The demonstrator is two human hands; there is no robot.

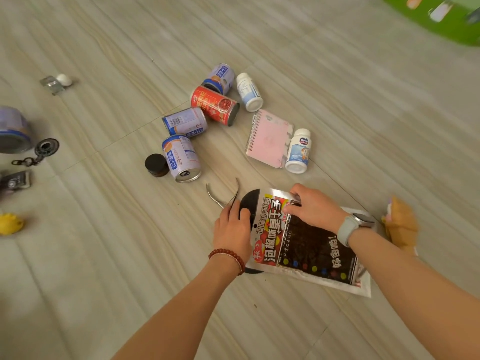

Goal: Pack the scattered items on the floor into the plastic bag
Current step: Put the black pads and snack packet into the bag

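Observation:
A silver snack packet (306,245) with red, yellow and black print lies on the floor in front of me. My right hand (314,207), with a watch on its wrist, pinches the packet's top edge. A flat black round thing (250,199) sticks out from under the packet's left side. My left hand (232,227), with a red bead bracelet, grips its edge, thumb on top. Metal nippers (222,192) lie just beyond my left fingers. No plastic bag shows clearly.
Farther off lie a red can (214,105), several purple-white cans (181,158), two white bottles (298,150), a pink spiral notebook (268,139) and a small black jar (156,165). A keychain (44,149) is at left, a green container (441,19) top right, an orange-brown thing (401,224) at right.

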